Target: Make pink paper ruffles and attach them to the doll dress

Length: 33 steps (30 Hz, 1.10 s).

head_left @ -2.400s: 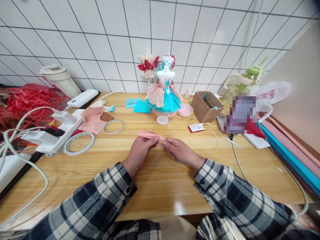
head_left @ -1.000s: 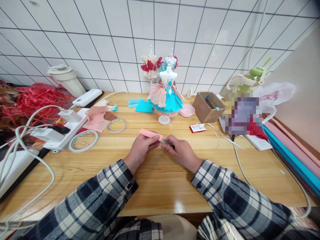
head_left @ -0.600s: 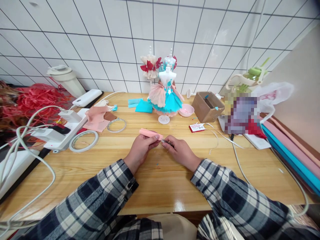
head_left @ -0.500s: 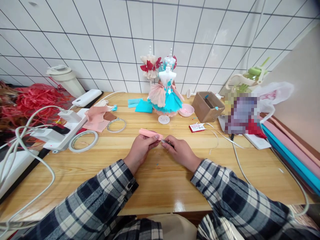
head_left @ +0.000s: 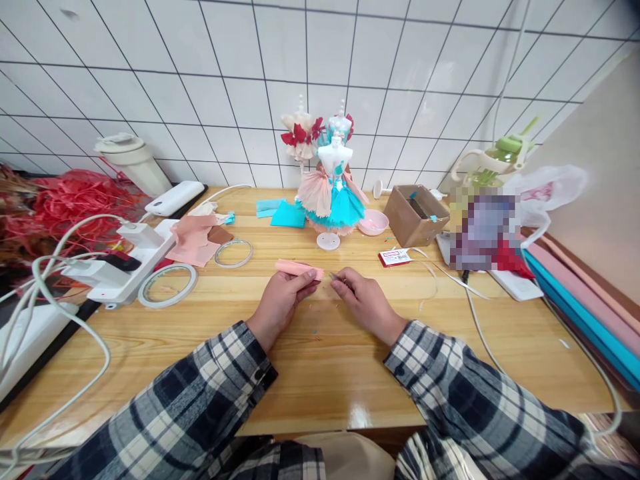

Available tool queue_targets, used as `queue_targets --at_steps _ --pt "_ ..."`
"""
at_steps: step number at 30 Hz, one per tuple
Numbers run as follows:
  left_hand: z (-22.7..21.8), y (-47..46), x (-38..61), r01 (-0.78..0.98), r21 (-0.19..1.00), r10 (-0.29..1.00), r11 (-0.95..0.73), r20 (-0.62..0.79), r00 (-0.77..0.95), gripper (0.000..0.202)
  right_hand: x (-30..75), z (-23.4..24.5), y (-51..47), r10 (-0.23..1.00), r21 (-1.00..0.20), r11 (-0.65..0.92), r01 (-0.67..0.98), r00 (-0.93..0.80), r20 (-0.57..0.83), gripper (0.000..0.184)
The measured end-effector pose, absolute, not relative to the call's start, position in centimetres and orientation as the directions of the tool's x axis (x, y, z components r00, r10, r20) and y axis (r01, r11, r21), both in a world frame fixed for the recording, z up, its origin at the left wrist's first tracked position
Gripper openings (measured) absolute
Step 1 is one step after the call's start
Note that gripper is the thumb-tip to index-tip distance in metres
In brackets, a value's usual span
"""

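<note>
My left hand (head_left: pixel 284 297) pinches a folded strip of pink crepe paper (head_left: pixel 300 269) between thumb and fingers, its right end sticking out past the thumb. A short gap to the right, my right hand (head_left: pixel 364 297) is closed round a small metal-tipped tool (head_left: pixel 334 275). Most of that tool is hidden by the fingers, so its exact kind is unclear. The tip points toward the paper's end and is apart from it. Behind the hands stands a small white dress form (head_left: pixel 336 160) in a pink and turquoise paper skirt (head_left: pixel 345 203).
Two more dressed forms stand behind. Turquoise paper (head_left: pixel 289 214), a pink bowl (head_left: pixel 373 222) and a cardboard box (head_left: pixel 417 215) sit at the back. Tape rolls (head_left: pixel 167 285), pink paper scraps (head_left: pixel 194 240) and a cabled power strip (head_left: pixel 133 267) lie left. A red-and-white tag (head_left: pixel 395 257) lies right.
My right hand has drawn slightly right with the tool, whose tip has come away from the paper's end. My left hand keeps its hold on the paper, almost unmoved.
</note>
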<state>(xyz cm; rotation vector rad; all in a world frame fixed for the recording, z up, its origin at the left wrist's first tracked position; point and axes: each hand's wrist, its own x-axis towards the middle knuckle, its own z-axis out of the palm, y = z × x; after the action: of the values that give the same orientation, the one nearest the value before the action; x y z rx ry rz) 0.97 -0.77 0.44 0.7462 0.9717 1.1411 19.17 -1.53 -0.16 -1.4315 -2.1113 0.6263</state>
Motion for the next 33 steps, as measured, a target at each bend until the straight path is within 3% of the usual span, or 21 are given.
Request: queue_targets --at_steps 5,8,10,14,20,24,29,33 --pt "0.5 -0.7 0.9 -0.366 0.894 0.966 0.258 -0.231 0.116 0.036 21.3 0.0 0.0 0.971 -0.376 0.238 0.895 -0.205 0.126 0.026" --pt "0.4 -0.6 0.8 -0.297 0.93 0.974 0.217 -0.187 0.127 0.054 22.0 0.0 0.6 0.929 -0.317 0.312 0.896 -0.219 0.297 0.027" --pt "0.4 -0.5 0.9 -0.221 0.959 0.976 0.175 -0.141 0.164 0.062 21.8 0.2 0.5 0.887 -0.369 0.401 0.838 -0.255 0.384 0.03" --pt "0.1 -0.8 1.2 -0.109 0.986 0.965 0.123 -0.093 0.244 0.073 20.5 0.5 -0.5 0.857 -0.591 0.515 0.621 -0.353 0.376 0.025" --pt "0.1 -1.5 1.6 -0.036 0.995 0.957 0.096 -0.082 0.28 0.082 19.6 0.6 -1.0 0.872 -0.708 0.484 0.514 -0.348 0.344 0.013" --pt "0.3 -1.4 1.4 -0.085 0.99 0.959 0.114 -0.087 0.27 0.07 19.7 0.3 -0.6 0.908 -0.796 0.412 0.443 -0.277 0.315 0.014" --pt "0.9 -1.6 1.9 -0.222 0.968 0.951 0.118 -0.045 0.307 0.046 19.4 0.1 -0.5 0.915 -0.781 0.401 0.478 -0.179 0.36 0.017" --pt "1.4 -0.6 0.9 -0.189 0.981 0.994 0.046 -0.026 0.108 0.03 19.0 -0.1 -1.2 0.846 -0.645 0.531 0.549 -0.31 0.433 0.031"
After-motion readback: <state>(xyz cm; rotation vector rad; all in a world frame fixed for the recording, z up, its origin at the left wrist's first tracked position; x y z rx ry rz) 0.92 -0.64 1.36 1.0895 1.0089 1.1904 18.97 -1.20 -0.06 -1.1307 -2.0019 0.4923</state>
